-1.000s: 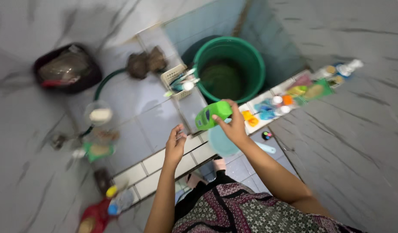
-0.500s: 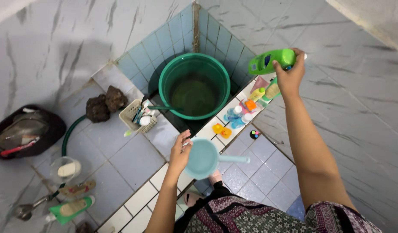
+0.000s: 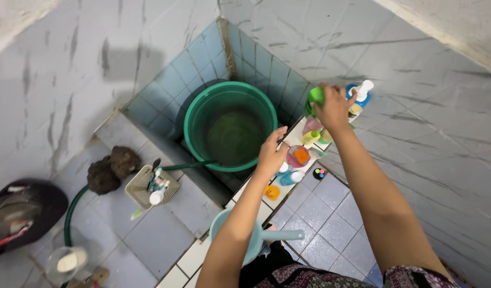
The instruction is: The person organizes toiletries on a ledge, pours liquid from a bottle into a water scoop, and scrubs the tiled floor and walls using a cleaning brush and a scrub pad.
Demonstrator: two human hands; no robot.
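Observation:
My right hand (image 3: 333, 106) is shut on a green bottle (image 3: 315, 97) and holds it over the far end of the white tiled ledge (image 3: 304, 184), among several small bottles. My left hand (image 3: 272, 152) is lower on the same ledge. Its fingers curl against the side of a pink cup with orange inside (image 3: 297, 156), and the thumb points up away from the cup. I cannot tell whether it grips the cup. A light-blue scoop with a long handle (image 3: 258, 240) rests on the ledge under my left forearm.
A green bucket of water (image 3: 229, 125) stands in the tiled corner, and a green hose (image 3: 75, 205) runs to it. A basket of toothbrushes (image 3: 152, 185), two dark lumps (image 3: 112, 165), a black bag (image 3: 21, 213) and a clear cup (image 3: 67, 261) sit to the left. A white pump bottle (image 3: 362, 89) is beside my right hand.
My right hand brought the green bottle down from mid-air to the ledge's far end. My left hand let go of the light-blue scoop and moved up to the pink cup.

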